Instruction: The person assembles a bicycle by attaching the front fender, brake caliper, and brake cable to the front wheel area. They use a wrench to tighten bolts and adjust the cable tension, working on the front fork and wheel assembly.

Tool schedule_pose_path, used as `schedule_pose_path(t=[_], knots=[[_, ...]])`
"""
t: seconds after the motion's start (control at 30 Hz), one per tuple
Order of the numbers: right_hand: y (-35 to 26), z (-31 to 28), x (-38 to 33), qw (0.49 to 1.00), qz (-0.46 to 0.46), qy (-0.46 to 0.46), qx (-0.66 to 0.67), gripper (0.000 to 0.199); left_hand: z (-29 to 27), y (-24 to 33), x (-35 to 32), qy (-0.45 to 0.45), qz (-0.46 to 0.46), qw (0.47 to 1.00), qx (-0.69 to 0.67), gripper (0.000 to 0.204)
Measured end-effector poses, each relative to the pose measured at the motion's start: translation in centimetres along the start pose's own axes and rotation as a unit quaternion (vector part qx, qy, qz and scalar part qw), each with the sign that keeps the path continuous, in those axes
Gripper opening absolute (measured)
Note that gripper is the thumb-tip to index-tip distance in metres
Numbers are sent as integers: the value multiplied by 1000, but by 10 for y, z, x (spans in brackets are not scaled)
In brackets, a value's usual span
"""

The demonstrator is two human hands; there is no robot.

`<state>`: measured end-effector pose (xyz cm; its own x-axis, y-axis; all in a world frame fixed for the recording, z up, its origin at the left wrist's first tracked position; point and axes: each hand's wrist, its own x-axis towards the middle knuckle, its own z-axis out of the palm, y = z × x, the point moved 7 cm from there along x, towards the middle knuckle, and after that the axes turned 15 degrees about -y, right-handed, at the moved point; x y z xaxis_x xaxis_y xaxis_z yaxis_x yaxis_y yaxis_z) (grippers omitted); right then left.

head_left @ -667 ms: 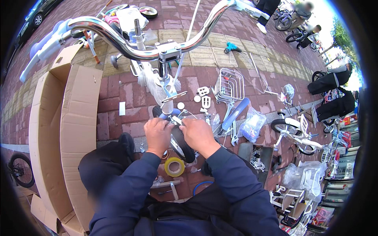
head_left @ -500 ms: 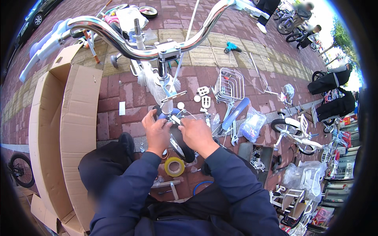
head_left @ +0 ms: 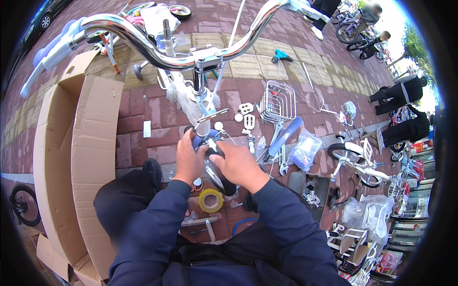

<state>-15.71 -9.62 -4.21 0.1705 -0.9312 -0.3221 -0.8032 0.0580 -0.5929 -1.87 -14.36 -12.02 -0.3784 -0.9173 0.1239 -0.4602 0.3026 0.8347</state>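
A child's bicycle stands in front of me, its chrome handlebar (head_left: 160, 59) fitted with a lilac grip and white levers. Below the stem, a front brake caliper (head_left: 210, 141) sits over the front wheel (head_left: 221, 180). My left hand (head_left: 190, 157) is closed at the caliper's left side, thumb and fingers against it. On the other side my right hand (head_left: 240, 164) has thumb and index finger bent together by the brake; whatever small part lies between them is hidden. A thin cable runs close to the right fingers. Bubble wrap (head_left: 183, 102) covers the frame behind.
An open cardboard box (head_left: 95, 176) stands left. Right of the wheel lie white pedals (head_left: 249, 121), a wire basket (head_left: 277, 102), a lilac mudguard (head_left: 286, 137), wrenches (head_left: 283, 164) and a metal tray (head_left: 298, 183). Yellow tape (head_left: 210, 200) lies near my feet; a teal drill (head_left: 281, 56) lies farther off.
My right hand has shifted slightly left and turned, its thumb now lower by the wheel. The left hand has moved slightly and still touches the brake. A white part seen between the fingers is now mostly covered.
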Motion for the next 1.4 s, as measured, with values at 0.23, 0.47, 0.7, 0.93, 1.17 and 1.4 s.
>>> schedule_pose_path(t=[0.23,0.47,0.7,0.93,1.17,1.4], knots=[[36,-82,-32,981,36,184,58,28,0,-5,15,-155,17,988,-14,46],[104,-117,-71,952,180,246,35,28,4,-13,16,-176,22,984,-25,51],[140,-130,-110,930,228,282,55,30,9,-5,11,-106,26,992,66,45],[170,-154,-154,894,278,339,91,31,28,11,13,-4,-54,984,172,53],[193,-161,-180,891,260,367,64,34,27,17,19,0,-149,971,188,57],[331,-82,-134,927,321,175,88,33,19,14,31,-66,-215,957,181,60]])
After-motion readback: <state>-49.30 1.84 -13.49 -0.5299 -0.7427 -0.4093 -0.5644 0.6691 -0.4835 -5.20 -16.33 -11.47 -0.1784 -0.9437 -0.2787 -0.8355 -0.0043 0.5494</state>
